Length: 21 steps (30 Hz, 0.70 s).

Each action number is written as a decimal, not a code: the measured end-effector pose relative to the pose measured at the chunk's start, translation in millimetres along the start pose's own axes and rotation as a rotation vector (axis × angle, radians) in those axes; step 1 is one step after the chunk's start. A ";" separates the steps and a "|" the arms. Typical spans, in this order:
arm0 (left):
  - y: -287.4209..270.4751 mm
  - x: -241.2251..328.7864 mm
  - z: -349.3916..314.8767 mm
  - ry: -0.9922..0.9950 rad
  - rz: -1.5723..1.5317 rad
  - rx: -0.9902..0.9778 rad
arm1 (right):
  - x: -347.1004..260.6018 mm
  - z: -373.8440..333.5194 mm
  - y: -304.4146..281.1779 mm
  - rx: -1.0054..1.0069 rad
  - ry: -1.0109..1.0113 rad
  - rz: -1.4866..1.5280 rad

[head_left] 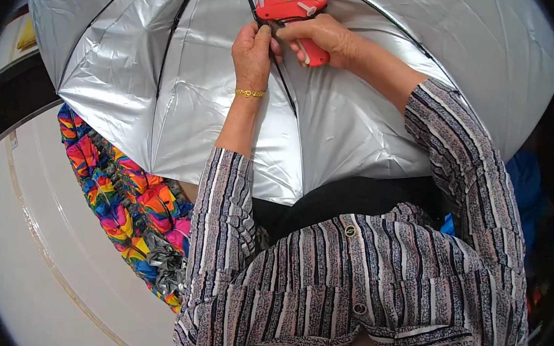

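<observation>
Gripping a red tool [286, 6], right hand [325, 37] clears the canopy's [360, 127] near edge.

L head cam looks down past shirt [384, 301] @ canopy [197, 110], close.

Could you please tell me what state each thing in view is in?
Umbrella: spread, silver underside showing
Rib: extended, pinched in the left hand
Red tool: held at the rib; squeezed or not, unclear
Left hand: closed on the rib
Right hand: closed around the tool's handle
Bracelet: worn, left wrist
Rainbow fabric: bunched up
</observation>
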<state>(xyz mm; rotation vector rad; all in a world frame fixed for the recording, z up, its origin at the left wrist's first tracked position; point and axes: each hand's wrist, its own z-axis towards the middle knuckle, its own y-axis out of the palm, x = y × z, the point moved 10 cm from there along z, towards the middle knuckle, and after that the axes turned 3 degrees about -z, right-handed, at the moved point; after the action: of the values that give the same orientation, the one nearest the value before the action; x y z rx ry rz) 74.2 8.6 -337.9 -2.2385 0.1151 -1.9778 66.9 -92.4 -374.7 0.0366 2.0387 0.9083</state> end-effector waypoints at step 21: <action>-122.3 -7.0 -11.3 0.249 0.434 0.370 | 62.7 -169.6 -6.2 -0.039 0.325 -0.027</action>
<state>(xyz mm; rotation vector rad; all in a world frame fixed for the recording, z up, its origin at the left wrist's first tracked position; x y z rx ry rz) 56.8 129.6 -323.3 -1.5792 0.2207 -1.8443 -93.7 -174.9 -364.2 -0.1703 2.3118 0.9875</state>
